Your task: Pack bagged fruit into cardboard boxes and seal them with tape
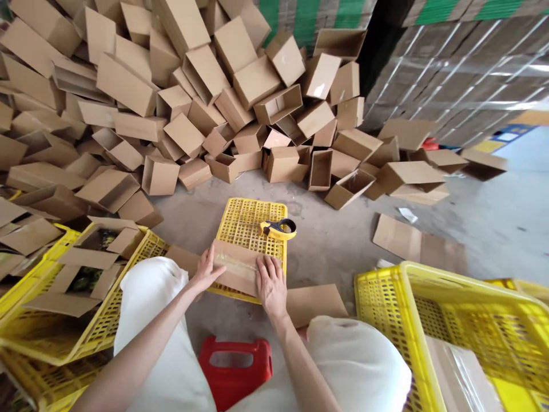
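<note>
So the carton point(235, 272) being handled is sitting on a yellow lattice crate point(244, 217), on the half nearest the person, between their knees. Left hand point(208, 273) has hold of its left end, thumb laid over the top and the forefinger running along the edge. Right hand point(271, 283) is just lying on the right end, fingers slightly bent and resting on the top, not wrapped around anything. There's a shiny strip of clear tape along the top of the carton.

Just beyond it, on the same crate, is a yellow and black tape dispenser point(278, 233); any marking on it is too small to read. Same story with the blue and yellow patch point(512, 133) way over on the right: too blurry to make out.

On the left, a yellow basket point(143, 252) holds open-flapped boxes point(88, 258) with something dark green inside. The right basket point(381, 289) has a taped box point(461, 375) in it. Red plastic piece point(235, 380) with a cut-out slot between the legs, and a massive heap of plain brown boxes point(206, 123) across the floor point(326, 240) ahead.
</note>
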`<state>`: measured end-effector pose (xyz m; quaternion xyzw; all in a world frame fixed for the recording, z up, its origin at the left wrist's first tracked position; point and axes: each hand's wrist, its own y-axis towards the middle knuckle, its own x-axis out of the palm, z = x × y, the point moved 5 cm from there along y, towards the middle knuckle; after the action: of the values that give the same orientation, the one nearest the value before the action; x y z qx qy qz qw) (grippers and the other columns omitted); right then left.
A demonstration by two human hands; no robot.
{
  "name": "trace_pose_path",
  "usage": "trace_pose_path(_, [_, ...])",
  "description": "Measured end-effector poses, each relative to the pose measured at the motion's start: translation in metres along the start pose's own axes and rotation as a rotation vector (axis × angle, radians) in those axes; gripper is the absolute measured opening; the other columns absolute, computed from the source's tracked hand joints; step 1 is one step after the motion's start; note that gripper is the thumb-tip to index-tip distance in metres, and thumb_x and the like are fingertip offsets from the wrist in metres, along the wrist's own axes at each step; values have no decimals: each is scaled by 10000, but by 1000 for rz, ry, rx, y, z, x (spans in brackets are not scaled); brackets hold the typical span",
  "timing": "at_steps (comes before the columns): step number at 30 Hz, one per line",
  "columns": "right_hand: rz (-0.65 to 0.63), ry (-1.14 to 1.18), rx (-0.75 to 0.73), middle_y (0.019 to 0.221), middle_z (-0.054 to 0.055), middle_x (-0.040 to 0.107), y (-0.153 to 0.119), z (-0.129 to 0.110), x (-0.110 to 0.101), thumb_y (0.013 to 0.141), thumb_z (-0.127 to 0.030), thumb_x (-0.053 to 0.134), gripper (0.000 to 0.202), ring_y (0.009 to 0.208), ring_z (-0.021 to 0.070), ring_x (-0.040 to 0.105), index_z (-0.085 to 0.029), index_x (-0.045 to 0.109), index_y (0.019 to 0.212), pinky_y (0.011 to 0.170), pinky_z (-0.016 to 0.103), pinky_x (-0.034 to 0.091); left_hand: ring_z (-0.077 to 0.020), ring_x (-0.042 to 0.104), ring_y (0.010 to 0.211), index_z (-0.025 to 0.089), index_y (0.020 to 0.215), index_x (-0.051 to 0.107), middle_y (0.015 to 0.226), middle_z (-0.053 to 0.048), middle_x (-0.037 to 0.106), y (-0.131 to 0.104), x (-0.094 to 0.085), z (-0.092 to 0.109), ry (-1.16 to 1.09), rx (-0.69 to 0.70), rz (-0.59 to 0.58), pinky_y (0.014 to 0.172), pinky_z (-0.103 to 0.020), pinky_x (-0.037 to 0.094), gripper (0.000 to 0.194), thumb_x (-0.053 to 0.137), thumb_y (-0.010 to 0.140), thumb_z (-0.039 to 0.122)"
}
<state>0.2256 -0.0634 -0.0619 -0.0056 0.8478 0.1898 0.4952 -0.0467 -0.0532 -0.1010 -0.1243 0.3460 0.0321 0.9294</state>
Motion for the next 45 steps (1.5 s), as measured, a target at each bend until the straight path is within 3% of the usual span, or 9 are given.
trace_pose_path(8, [7,-30,-3,1608,89,569,4,-7,-7,1096,-289,470,445,1511,304,435,-223,606,1514,1222,484,408,-451,80,1660,277,1726,40,1767,-193,132,1,-6,2,71,-138,-141,1315,-595,155,1141,689,863,648])
trace_pose_path(13, [-47,-59,53,1656,53,520,4,-9,-5,1097,-314,466,464,1540,306,404,-256,572,1546,1216,475,398,-432,49,1670,287,1722,5,1786,-205,106,3,-9,2,111,-112,-141,1303,-595,198,1164,690,860,663])
trace_pose_path(23, [-130,-57,104,1703,62,451,3,-11,-1,1106,-323,412,503,1572,321,360,-286,499,1599,1207,565,362,-428,-13,1675,264,1727,-72,1802,-214,0,1,-13,6,177,-214,-215,1321,-572,142,1170,623,893,701])
trace_pose_path(32, [-175,-80,110,1742,63,382,0,-7,2,1103,-338,358,543,1596,323,310,-286,430,1639,1189,577,361,-346,-88,1684,286,1730,-76,1822,-165,-55,-4,-15,10,167,-212,-221,1344,-547,85,1144,592,906,716])
trace_pose_path(37, [-134,-76,66,1717,72,428,-1,-6,1,1095,-323,358,537,1574,335,339,-257,482,1613,1170,566,383,-359,-18,1686,289,1740,83,1833,-138,12,-16,-16,32,77,-242,-120,1349,-548,105,1134,709,863,643])
trace_pose_path(39, [-90,-78,59,1688,89,471,1,-6,0,1088,-316,381,529,1553,343,369,-247,513,1596,1168,550,393,-348,92,1683,268,1736,166,1825,-132,108,-22,-30,50,-49,-238,-128,1351,-506,164,1116,752,849,609])
trace_pose_path(41, [-31,-86,42,1655,103,515,5,-7,-2,1087,-309,401,517,1537,343,391,-237,540,1580,1191,540,384,-329,265,1650,268,1699,328,1785,-116,283,-28,-61,70,-205,-205,-154,1331,-455,260,974,727,880,615])
trace_pose_path(43, [10,-99,11,1628,106,546,7,-8,-4,1095,-312,408,502,1522,335,415,-227,559,1566,1218,529,377,-315,356,1616,312,1581,546,1724,-68,430,-31,-109,88,-288,-79,-110,1313,-422,309,772,710,903,644])
trace_pose_path(45, [22,-116,-20,1611,104,566,8,-7,-5,1102,-314,407,490,1509,326,439,-219,576,1552,1228,516,390,-308,427,1579,362,1504,622,1682,-39,502,-30,-161,91,-363,45,-31,1292,-432,353,686,756,886,629])
